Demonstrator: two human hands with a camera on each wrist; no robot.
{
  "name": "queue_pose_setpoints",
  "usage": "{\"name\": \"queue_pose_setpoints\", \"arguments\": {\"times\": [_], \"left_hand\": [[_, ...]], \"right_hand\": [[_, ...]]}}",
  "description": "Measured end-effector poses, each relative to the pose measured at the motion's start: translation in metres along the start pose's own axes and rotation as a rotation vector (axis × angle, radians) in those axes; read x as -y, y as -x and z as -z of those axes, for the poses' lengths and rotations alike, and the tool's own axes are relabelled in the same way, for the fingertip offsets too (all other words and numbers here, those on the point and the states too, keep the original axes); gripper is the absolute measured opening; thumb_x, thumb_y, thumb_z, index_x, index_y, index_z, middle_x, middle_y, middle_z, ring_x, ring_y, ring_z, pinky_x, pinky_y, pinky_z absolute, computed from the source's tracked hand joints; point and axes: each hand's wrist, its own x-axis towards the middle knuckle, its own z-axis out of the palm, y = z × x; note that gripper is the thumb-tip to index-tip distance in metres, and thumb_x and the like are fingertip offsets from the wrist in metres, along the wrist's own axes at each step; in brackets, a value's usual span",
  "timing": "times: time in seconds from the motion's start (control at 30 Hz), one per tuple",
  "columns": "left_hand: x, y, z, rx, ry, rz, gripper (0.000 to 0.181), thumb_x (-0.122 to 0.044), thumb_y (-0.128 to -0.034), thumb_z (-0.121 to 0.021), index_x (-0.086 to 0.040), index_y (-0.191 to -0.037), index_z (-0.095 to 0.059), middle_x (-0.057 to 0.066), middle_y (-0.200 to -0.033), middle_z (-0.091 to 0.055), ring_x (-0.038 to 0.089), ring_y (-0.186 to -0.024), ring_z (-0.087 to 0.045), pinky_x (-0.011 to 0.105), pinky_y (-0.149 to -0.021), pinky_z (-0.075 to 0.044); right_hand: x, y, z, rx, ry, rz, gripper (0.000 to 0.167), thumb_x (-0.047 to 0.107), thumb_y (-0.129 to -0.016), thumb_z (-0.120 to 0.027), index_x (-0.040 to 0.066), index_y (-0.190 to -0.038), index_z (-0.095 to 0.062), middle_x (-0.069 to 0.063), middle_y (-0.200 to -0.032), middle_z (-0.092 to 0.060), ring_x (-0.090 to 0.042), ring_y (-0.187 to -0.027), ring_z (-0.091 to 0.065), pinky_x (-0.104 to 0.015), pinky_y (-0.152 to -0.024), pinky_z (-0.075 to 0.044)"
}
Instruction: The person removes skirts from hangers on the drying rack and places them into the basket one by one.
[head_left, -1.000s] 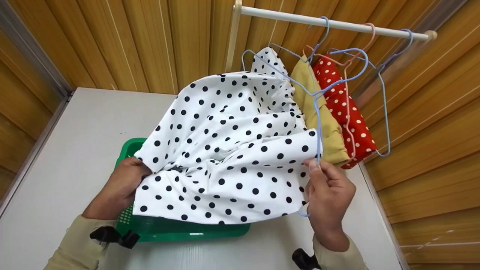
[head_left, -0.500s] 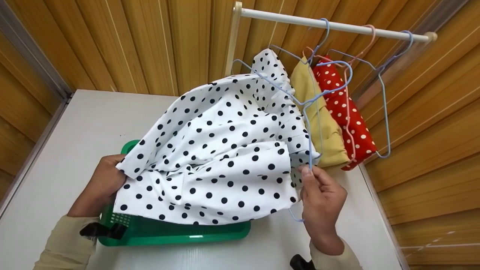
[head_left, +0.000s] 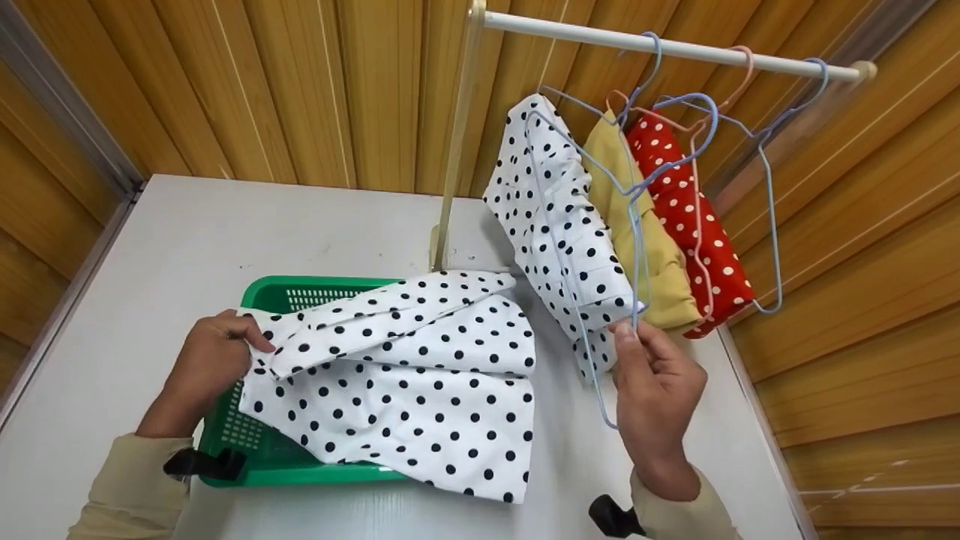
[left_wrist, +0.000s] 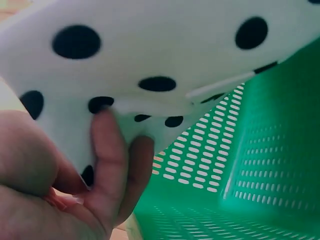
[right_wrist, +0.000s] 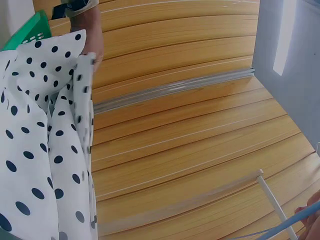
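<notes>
Fingers [left_wrist: 109, 165] of the left hand [head_left: 214, 356] are clamped on the left end of a white cloth with black dots [head_left: 420, 390], which spreads out over a green basket [head_left: 315, 475] on the white table [head_left: 360, 240]. Its right side flops out past the basket's front rim from the head view, and I can't tell how much of it is actually resting on anything. Right hand [head_left: 660, 397] has thumb and fingers pinching a blue hanger [head_left: 634, 192] by one end, hook up. That hanger overlaps a hanging white dotted piece [head_left: 551, 217] from up here; can't tell if they touch. Next to that piece there's a yellow one [head_left: 660, 281], then a red one with white dots [head_left: 724, 281], all hanging under a white rail [head_left: 570, 32]. Left wrist cam also shows the basket's slotted walls pretty clearly.
</notes>
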Motion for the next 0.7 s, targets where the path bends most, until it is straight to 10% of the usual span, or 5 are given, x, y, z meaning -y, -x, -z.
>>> {"name": "queue_pose_setpoints", "arguments": {"times": [0.07, 0.37, 0.7], "left_hand": [[0.0, 0.001, -0.001, -0.009, -0.046, 0.006, 0.048, 0.008, -0.0912, -0.028, 0.003, -0.089, -0.076, 0.033, -0.171, -0.011, 0.063, -0.154, -0.012, 0.08, -0.116, -0.024], [-0.01, 0.01, -0.015, -0.179, -0.303, -0.118, 0.036, -0.001, -0.0969, -0.042, 0.008, -0.1, -0.077, 0.035, -0.158, -0.038, 0.06, -0.139, -0.043, 0.072, -0.106, -0.047], [-0.03, 0.018, -0.046, -0.097, -0.495, -0.213, 0.039, -0.014, -0.0992, -0.058, 0.005, -0.131, -0.067, 0.037, -0.155, -0.044, 0.061, -0.143, -0.04, 0.07, -0.105, -0.046]], "right_hand": [[0.001, 0.0, 0.0, 0.009, -0.004, 0.019, 0.017, -0.009, -0.1, -0.055, -0.017, -0.097, -0.07, 0.004, -0.057, -0.047, -0.012, -0.046, -0.031, -0.022, -0.042, -0.025], [0.004, -0.002, -0.003, 0.034, 0.091, 0.052, 0.018, -0.01, -0.1, -0.055, -0.021, -0.099, -0.068, 0.003, -0.061, -0.05, -0.009, -0.047, -0.036, -0.021, -0.042, -0.028], [0.01, -0.019, -0.01, 0.044, 0.125, 0.013, 0.018, -0.002, -0.101, -0.06, -0.015, -0.102, -0.073, 0.005, -0.054, -0.042, -0.008, -0.044, -0.033, -0.026, -0.04, -0.024]]}}
